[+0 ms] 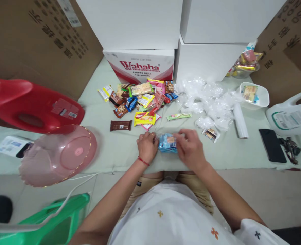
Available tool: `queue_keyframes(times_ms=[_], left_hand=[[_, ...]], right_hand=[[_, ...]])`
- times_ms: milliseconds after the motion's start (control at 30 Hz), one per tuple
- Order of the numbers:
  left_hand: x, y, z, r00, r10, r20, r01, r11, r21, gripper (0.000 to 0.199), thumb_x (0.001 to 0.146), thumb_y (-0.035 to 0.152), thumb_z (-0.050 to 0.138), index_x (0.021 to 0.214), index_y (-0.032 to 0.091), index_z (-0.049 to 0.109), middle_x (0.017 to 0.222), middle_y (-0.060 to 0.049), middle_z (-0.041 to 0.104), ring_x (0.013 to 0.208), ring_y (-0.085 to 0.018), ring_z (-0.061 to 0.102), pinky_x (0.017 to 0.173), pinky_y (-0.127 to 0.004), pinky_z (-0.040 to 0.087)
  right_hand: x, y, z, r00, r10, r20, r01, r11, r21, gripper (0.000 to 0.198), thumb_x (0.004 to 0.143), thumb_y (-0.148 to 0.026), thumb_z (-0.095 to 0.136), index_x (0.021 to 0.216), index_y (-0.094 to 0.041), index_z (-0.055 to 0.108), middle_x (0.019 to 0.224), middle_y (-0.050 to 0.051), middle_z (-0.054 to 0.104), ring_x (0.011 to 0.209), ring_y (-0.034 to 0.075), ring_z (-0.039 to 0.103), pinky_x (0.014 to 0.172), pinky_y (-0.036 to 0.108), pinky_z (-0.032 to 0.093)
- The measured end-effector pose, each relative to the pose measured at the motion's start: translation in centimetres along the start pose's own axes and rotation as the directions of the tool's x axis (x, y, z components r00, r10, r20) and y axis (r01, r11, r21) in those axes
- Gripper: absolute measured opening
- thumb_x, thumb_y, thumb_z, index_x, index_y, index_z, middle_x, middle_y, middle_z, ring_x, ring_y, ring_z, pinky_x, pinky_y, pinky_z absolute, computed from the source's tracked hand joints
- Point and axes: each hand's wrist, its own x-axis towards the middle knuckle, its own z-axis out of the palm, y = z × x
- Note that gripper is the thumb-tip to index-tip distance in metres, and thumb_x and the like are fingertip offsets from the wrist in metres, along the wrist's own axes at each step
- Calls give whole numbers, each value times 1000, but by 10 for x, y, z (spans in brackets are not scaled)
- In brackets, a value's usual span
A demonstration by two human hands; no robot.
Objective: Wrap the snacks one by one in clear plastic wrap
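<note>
A small bundle of blue snack packets (167, 143) in clear plastic lies near the table's front edge, between my two hands. My left hand (147, 146) is closed, its curled fingers gripping the left end of the clear wrapping. From the other side my right hand (192, 149) pinches the bundle's right edge with thumb and fingers; its fingertips are partly hidden. Just beyond are a yellow nabati wafer pack (144, 118), a dark brown bar (120, 125) and a thin green stick packet (179, 116).
Mixed snacks (141, 89) are heaped before the Wahaha carton (146, 66). Crumpled clear bags (204, 98), a plastic roll (240, 121), a white bowl (264, 97) and a phone (272, 145) sit to the right. A pink bowl (42, 163) tips over the left edge beside a red jug (35, 105).
</note>
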Motion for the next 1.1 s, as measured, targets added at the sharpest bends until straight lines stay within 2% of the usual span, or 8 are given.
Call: queue_keyframes(times_ms=[167, 300, 400, 533, 667, 767, 933, 1100], left_hand=[[2, 2, -12, 999, -8, -52, 0, 988, -151, 7, 84, 22, 59, 84, 21, 66, 92, -7, 65, 83, -23, 61, 75, -35, 44], [2, 19, -26, 993, -37, 109, 77, 914, -398, 18, 90, 33, 57, 84, 20, 68, 68, 1, 63, 66, -17, 59, 65, -28, 44], [0, 37, -26, 973, 120, 195, -4, 861, -509, 29, 94, 25, 46, 95, 20, 75, 84, -2, 74, 78, -18, 65, 74, -29, 49], [-5, 47, -16, 954, 242, 177, -195, 949, -248, 38, 91, 14, 47, 109, 21, 80, 100, -9, 75, 98, -26, 62, 88, -38, 48], [-12, 50, -8, 965, 226, 132, -211, 970, -122, 36, 91, 14, 53, 108, 27, 82, 97, -9, 73, 100, -29, 55, 89, -44, 44], [-17, 54, -4, 990, 125, 59, -114, 981, -158, 29, 89, 17, 60, 101, 30, 83, 103, -10, 70, 107, -32, 53, 91, -47, 43], [-18, 56, 4, 998, 30, -60, -43, 969, -243, 23, 80, 16, 69, 95, 28, 83, 125, -12, 57, 122, -35, 49, 102, -53, 43], [-15, 51, 13, 992, 117, -40, -124, 932, -342, 42, 78, 8, 61, 114, 24, 74, 128, -11, 53, 114, -28, 60, 101, -45, 51]], right_hand=[[-5, -16, 32, 948, -82, 308, 82, 997, 13, 31, 103, -27, 52, 127, -26, 71, 129, 13, 64, 102, 27, 54, 88, 41, 49], [-3, 7, 63, 942, -58, 332, 1, 986, 168, 35, 101, -25, 57, 134, -24, 69, 135, 13, 62, 110, 25, 58, 97, 41, 50], [-4, 25, 69, 945, -111, 307, 0, 940, 341, 37, 97, -19, 58, 132, -23, 70, 134, 12, 61, 119, 25, 59, 104, 41, 49], [-12, 44, 55, 969, -37, 245, -64, 919, 390, 45, 95, -15, 54, 137, -25, 65, 139, 12, 57, 123, 24, 59, 105, 41, 50], [-19, 54, 28, 947, 205, 249, -202, 979, -36, 56, 90, -27, 68, 144, -17, 58, 140, 21, 53, 121, 35, 53, 102, 50, 47], [-20, 54, 13, 901, 266, 341, -202, 956, -212, 37, 90, -33, 71, 125, -19, 70, 116, 18, 62, 113, 37, 51, 95, 50, 46], [-15, 46, 2, 901, 242, 360, -207, 969, -134, 16, 92, -21, 62, 106, -19, 71, 125, 16, 62, 109, 30, 55, 86, 36, 43], [-2, 25, 9, 852, 331, 406, -364, 932, 4, 15, 96, -23, 54, 106, -20, 65, 88, 6, 70, 78, 22, 60, 69, 29, 37]])
